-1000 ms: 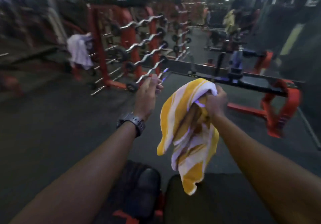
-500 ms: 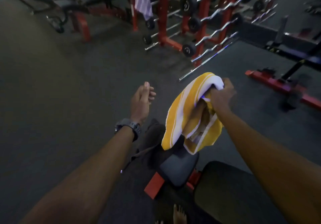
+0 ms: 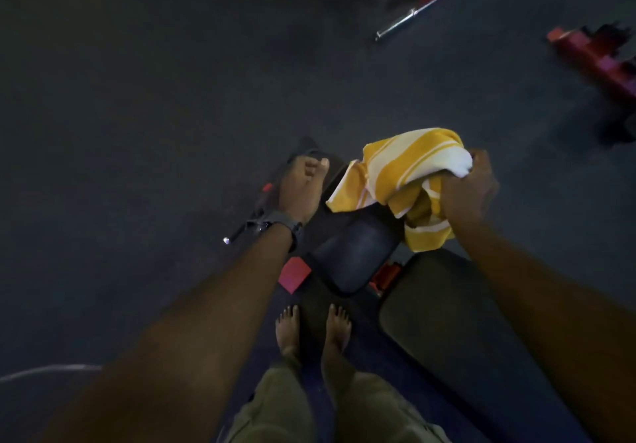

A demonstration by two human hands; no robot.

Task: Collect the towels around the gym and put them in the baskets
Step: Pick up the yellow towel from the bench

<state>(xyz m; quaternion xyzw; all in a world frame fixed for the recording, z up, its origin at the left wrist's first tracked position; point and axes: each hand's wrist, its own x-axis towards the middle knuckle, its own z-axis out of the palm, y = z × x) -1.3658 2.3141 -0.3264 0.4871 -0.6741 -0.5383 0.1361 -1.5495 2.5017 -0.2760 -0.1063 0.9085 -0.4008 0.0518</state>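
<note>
One striped towel (image 3: pixel 409 170), two hands, two bare feet, one bench (image 3: pixel 354 257).

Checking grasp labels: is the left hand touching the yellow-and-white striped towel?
Apart. The head view shows the left hand with a strip of dark bench between it and the yellow-and-white striped towel, which only the right hand grips.
</note>
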